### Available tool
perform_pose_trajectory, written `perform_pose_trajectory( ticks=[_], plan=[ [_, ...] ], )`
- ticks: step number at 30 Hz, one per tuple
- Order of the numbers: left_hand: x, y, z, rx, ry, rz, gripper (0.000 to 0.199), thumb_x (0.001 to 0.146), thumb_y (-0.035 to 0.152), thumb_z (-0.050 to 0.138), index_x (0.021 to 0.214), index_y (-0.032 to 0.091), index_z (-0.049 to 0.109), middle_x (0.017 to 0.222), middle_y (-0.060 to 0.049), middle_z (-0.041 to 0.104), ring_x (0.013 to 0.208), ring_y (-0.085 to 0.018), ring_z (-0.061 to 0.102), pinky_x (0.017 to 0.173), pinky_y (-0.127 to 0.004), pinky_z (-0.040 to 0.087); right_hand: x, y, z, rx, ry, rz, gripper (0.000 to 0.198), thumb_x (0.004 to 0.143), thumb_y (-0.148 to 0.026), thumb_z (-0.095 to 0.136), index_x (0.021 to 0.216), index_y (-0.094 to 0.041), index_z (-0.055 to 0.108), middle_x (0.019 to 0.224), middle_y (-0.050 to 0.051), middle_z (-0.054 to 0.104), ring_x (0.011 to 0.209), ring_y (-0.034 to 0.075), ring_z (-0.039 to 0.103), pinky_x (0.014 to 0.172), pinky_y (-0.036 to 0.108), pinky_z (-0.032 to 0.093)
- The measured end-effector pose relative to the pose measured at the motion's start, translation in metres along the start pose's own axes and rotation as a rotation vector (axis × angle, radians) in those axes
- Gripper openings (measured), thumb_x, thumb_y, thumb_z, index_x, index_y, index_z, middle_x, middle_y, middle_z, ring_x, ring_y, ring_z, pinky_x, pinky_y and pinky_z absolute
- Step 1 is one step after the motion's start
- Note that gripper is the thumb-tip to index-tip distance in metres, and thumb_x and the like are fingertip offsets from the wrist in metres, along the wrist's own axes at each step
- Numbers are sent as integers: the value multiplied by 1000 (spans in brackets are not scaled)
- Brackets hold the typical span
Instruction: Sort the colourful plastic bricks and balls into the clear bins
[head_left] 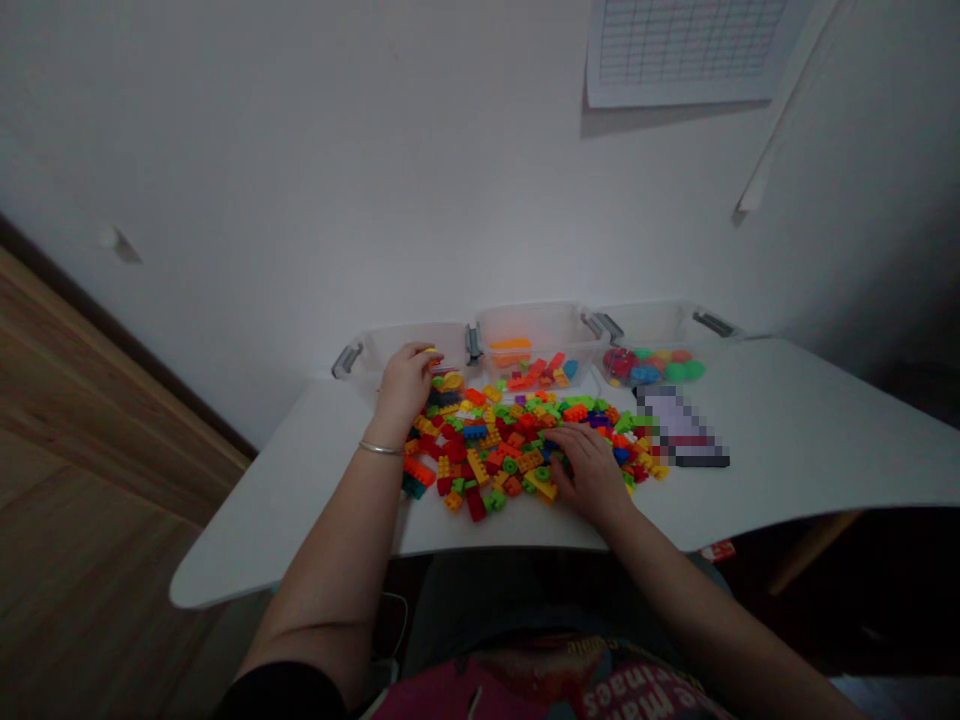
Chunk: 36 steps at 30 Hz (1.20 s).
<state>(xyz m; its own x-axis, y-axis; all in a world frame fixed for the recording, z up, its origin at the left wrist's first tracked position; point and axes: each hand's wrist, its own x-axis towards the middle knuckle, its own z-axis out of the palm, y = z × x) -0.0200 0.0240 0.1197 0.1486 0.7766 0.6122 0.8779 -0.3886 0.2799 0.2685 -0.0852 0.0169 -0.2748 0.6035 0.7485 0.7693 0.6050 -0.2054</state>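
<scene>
Loose toy building bricks [517,460] in many colours lie heaped on the white table. Over the front wall of the left clear plastic bin [390,345], my left hand [409,385] pinches a small yellow brick [432,352], mostly hidden by the fingers. Yellow and dark pieces show in that bin, just below the hand. My right hand [592,468] rests on the right part of the heap, palm down. Its fingers are bent and its thumb stands apart from them, with blue and green bricks near the fingertips. No brick is visibly lifted by it.
A middle clear bin [536,325] holds orange, red and blue pieces. In the right clear bin [652,325] are a red toy and round green, blue and orange pieces. A phone-like device [686,428], partly blurred, lies right of the heap. Behind the bins rises a wall.
</scene>
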Motion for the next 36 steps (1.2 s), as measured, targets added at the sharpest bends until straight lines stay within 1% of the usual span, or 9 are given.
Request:
perform_pose_trajectory(
  ticks=[4,8,13,17,21,24,27,32,36],
  plan=[
    [-1,0,7,102,-95,20,31,85,15,43,101,15,70,113,-11,68,108,-23,62,100,-36,46,0,0,1,0,-1,0,32,84,-16,52,115,-17,60,110,9,68,110,26,57,98,45,48],
    [-5,7,7,242,-133,-36,33,87,25,44,113,17,65,98,-11,72,94,-27,66,86,-38,49,0,-1,3,8,-2,0,33,84,-15,52,116,-17,60,110,9,68,109,26,57,98,45,47],
    [-8,11,9,342,-178,45,31,88,27,45,108,18,67,102,-11,72,99,-29,64,91,-42,45,1,-1,3,5,-13,4,33,83,-15,53,115,-17,60,110,9,68,111,26,57,98,45,47],
    [-7,8,11,265,-169,29,32,88,27,45,109,18,67,114,-11,70,110,-27,61,101,-45,40,0,-1,3,3,-16,11,32,84,-16,52,115,-17,60,110,9,68,111,26,57,97,45,47],
    [-11,10,8,126,-79,43,32,88,24,47,114,21,66,131,-8,62,122,-26,54,114,-55,24,1,-1,4,7,-12,16,32,85,-17,52,115,-17,60,110,9,68,110,27,57,98,45,46],
    [-22,22,2,61,-39,94,32,88,25,51,116,21,66,129,-9,63,120,-26,55,110,-53,32,1,-1,5,6,-10,15,31,85,-17,52,115,-17,60,110,10,68,110,27,57,98,46,47],
    [-42,42,-3,-9,-142,170,27,88,24,55,111,21,68,117,-8,69,110,-24,59,99,-43,44,2,-1,4,3,-14,16,31,85,-17,52,115,-16,60,110,10,68,110,26,57,98,46,47],
    [-79,77,-2,34,-425,304,19,86,24,63,103,22,72,108,-5,71,101,-24,61,93,-41,46,2,-2,3,-2,-23,25,32,85,-16,53,116,-16,60,111,10,68,111,26,57,99,45,46],
    [-96,90,5,104,-485,367,17,87,22,62,100,23,71,104,-5,70,100,-23,60,89,-40,46,2,-3,1,3,-9,20,33,84,-16,53,116,-16,60,111,10,68,111,26,57,99,45,46]
  ],
)
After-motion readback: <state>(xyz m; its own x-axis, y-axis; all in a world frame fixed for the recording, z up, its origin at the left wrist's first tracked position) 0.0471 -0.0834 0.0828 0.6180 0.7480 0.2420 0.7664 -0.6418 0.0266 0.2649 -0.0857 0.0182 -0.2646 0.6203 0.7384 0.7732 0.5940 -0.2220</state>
